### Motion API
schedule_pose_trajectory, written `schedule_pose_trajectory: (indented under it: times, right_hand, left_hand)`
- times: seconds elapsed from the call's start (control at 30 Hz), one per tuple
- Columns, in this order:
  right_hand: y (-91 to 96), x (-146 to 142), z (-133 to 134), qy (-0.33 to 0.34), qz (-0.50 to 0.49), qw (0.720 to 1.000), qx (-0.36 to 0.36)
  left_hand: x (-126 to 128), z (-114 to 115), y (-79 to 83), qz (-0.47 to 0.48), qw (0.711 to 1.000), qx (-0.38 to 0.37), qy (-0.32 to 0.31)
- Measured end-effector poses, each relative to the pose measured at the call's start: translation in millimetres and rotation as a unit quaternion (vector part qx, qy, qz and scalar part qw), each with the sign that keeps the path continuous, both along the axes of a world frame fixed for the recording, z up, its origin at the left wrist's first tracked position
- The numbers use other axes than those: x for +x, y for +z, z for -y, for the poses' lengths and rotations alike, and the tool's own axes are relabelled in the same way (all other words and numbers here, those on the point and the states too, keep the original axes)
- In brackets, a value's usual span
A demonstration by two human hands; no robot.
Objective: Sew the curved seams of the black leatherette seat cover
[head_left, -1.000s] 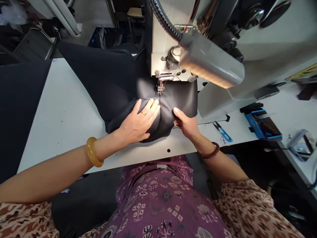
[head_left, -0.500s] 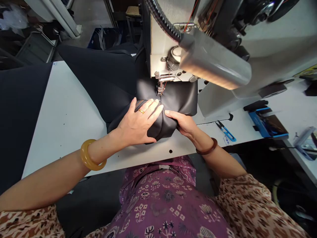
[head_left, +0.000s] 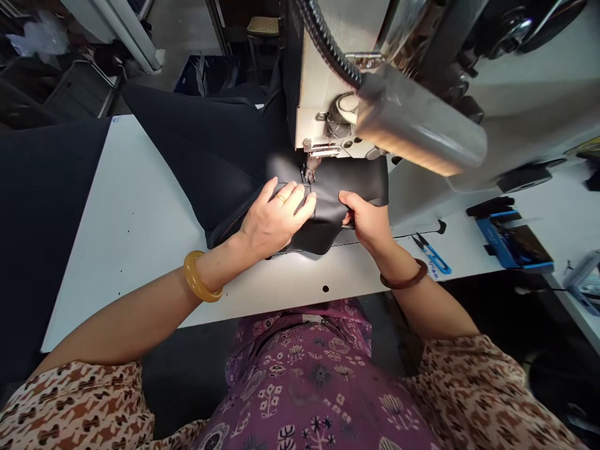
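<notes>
We wear a purple garment [head_left: 323,394] down the front, printed with pale and dark motifs: striped leaf-like fans, four-petalled blossoms on stems, spiky round flower heads. A small whitish patch [head_left: 312,319] shows near its far edge. Our left sleeve [head_left: 89,406] and right sleeve [head_left: 482,387] are loose and short, leaving the forearms bare, in pale tan cloth covered with brown and blackish shapes. We have a thick, smooth, honey-yellow bangle [head_left: 191,275] on the left wrist, a slimmer dark reddish-brown bangle [head_left: 407,283] on the right, and a narrow gold-coloured ring [head_left: 280,198] on the left hand [head_left: 272,222].
</notes>
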State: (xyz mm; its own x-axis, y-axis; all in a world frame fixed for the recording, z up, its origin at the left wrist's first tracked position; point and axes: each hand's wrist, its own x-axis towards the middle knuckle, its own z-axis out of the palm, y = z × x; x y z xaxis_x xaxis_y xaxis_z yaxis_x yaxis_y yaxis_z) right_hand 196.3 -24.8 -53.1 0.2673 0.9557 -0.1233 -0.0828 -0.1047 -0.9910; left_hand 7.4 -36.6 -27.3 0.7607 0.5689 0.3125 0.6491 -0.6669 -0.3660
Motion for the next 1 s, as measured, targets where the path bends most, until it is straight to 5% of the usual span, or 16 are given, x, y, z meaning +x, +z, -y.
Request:
schedule_pose_trajectory:
  times: [0.3, 0.73, 0.87, 1.0]
  right_hand:
    - [-0.9, 3.3, -12.5, -0.001, -0.021, 0.999, -0.026]
    - [-1.8, 3.3, -24.4, 0.015, -0.040, 0.998, -0.046]
    - [-5.4, 17.4, -21.4, 0.173, -0.049, 0.980, -0.088]
    - [-11.0, 22.7, -30.4, 0.311, 0.059, 0.925, -0.211]
  left_hand:
    - [-9.1, -8.7, 4.7, 0.052, 0.994, -0.089, -0.028]
    - [-24.4, -38.5, -2.0, -0.014, 0.997, -0.009, -0.069]
    - [-43.6, -22.8, -15.6, 0.006, 0.995, -0.075, -0.058]
    - [-79.5, -12.9, -18.6, -0.007, 0.993, -0.118, -0.020]
